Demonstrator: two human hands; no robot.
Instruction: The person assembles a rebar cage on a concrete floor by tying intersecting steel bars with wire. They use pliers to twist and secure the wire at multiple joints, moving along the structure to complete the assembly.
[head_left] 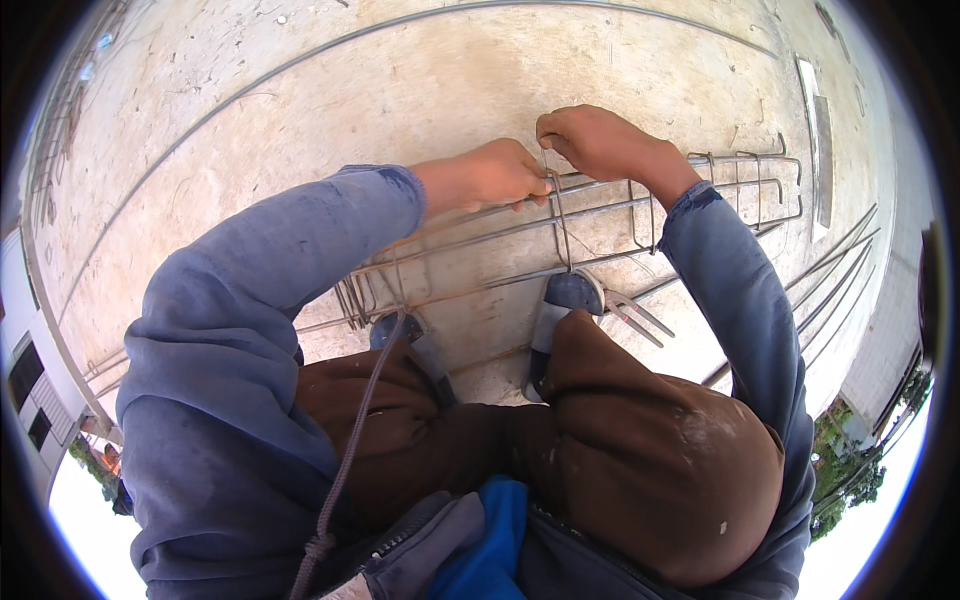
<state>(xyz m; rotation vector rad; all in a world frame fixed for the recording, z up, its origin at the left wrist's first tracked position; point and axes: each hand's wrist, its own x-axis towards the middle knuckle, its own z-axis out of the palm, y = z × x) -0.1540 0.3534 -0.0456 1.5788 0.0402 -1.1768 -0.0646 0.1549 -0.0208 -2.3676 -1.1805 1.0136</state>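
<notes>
A long rebar cage [490, 234] of thin steel bars and bent stirrups lies crosswise in front of my feet. My left hand [497, 174] is closed at its far bar, fingertips against the corner of a stirrup [562, 225]. Just to the right and a little farther off, my right hand [603, 142] pinches a thin strand that looks like tie wire [545, 158], above that same corner. What lies inside the left fingers is mostly hidden. Beside my right shoe [575, 292] rests a tool with two metal handles [640, 318], its head partly hidden.
Several loose stirrups [352, 302] bunch up at the cage's left part. Loose rods [840, 262] lie on the right, near a flat strip [822, 150]. A long bar [300, 52] curves across the far concrete floor [420, 100]. A cord [355, 435] hangs down before me.
</notes>
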